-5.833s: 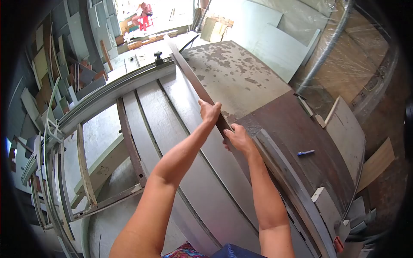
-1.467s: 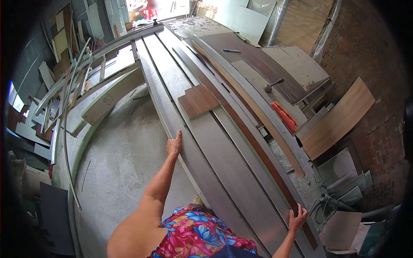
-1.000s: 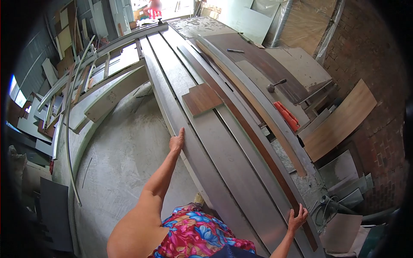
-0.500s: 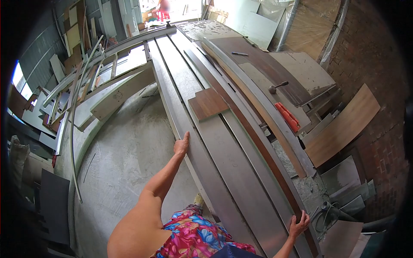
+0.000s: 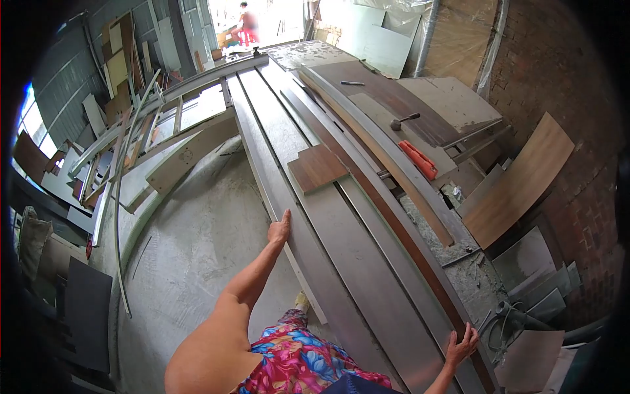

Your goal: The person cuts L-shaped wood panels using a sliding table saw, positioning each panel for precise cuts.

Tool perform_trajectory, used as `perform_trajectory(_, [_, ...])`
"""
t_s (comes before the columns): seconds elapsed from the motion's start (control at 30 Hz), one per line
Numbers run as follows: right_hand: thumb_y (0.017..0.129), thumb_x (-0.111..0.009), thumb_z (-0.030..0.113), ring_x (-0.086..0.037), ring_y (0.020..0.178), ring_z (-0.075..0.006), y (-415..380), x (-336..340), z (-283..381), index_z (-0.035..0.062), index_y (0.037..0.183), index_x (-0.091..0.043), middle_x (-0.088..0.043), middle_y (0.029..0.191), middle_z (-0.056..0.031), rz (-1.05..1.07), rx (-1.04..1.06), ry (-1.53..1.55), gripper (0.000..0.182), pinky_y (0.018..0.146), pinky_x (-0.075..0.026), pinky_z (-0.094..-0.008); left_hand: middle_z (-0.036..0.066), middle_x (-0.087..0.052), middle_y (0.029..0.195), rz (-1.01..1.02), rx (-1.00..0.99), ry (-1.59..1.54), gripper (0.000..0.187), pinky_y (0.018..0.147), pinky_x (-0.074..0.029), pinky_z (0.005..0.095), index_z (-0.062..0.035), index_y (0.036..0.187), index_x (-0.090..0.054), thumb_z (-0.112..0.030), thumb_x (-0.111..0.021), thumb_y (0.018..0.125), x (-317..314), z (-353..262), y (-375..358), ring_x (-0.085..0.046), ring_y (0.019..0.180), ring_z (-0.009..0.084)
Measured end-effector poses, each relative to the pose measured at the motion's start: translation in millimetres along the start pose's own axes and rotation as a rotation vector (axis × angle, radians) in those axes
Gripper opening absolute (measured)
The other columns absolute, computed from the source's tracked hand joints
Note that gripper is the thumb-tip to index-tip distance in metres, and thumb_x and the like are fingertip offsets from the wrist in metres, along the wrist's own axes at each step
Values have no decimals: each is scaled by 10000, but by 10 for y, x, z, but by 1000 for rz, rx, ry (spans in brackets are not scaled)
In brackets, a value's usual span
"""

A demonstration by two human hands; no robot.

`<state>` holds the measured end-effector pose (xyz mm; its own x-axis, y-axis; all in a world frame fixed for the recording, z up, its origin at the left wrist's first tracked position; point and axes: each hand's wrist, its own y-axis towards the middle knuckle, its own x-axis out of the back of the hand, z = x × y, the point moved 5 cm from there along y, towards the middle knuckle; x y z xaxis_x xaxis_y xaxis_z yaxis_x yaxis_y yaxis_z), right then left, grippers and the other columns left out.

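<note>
My left hand (image 5: pixel 280 227) grips the near edge of a long metal table (image 5: pixel 354 262), its thumb on top and its fingers curled down at the side. Further along, my right hand (image 5: pixel 462 344) rests with fingers apart on a long brown strip (image 5: pixel 420 272), beside a metal rail. The strip runs lengthwise along the table. A small brown wood-grain board (image 5: pixel 317 169) with a notched corner lies on the tabletop, beyond my left hand and touched by neither hand.
On the right stand a side table (image 5: pixel 433 125) with a red tool-like object (image 5: pixel 417 159), a dark-knobbed handle (image 5: pixel 405 121) and a pen-like stick (image 5: pixel 352 83). A large wood sheet (image 5: pixel 522 184) leans by the brick wall. Frames and panels crowd the left. A person (image 5: pixel 245 25) sits far back.
The view has shifted slightly, and I see the table a little further to the left and lower. Both hands keep much the same places on the table and strip.
</note>
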<state>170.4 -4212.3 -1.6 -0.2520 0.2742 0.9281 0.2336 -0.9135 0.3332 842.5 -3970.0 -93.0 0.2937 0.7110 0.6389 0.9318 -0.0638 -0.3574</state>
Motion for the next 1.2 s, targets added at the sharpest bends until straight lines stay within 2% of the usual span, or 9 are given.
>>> perform_trajectory(0.3, [794, -579, 471, -450, 1047, -272, -258, 236, -661, 147, 1205, -559, -463, 1123, -72, -41, 11, 24, 523, 883, -346, -431, 300, -580, 1075, -33, -63, -10, 1024, 915, -404, 421, 117, 996, -614, -826, -344, 703, -193, 210, -704, -539, 1080, 399])
perform_trajectory(0.57, [782, -605, 429, -446, 1074, -272, -493, 467, -1312, 156, 1217, -547, -459, 1153, -73, -30, 9, 6, 517, 893, -338, -423, 285, -585, 1082, -81, -10, 0, 995, 914, -408, 418, 105, 1002, -619, -812, -376, 706, -316, 364, -1482, -543, 1077, 393])
perform_trajectory(1.0, [836, -521, 483, -450, 1073, -296, -876, 735, -2446, 152, 1242, -523, -450, 1173, -93, 26, -10, -33, 524, 903, -330, -451, 286, -592, 1061, -37, -1, 30, 976, 903, -418, 425, 95, 994, -626, -804, -368, 717, -612, 691, -2682, -554, 1056, 399])
perform_trajectory(1.2, [832, -568, 387, -465, 1062, -300, -1015, 918, -2916, 124, 1243, -516, -473, 1146, -107, 20, -9, -51, 491, 879, -370, -432, 274, -581, 1100, -7, 24, 3, 973, 916, -410, 432, 79, 1026, -620, -808, -379, 706, -788, 869, -3176, -544, 1080, 384])
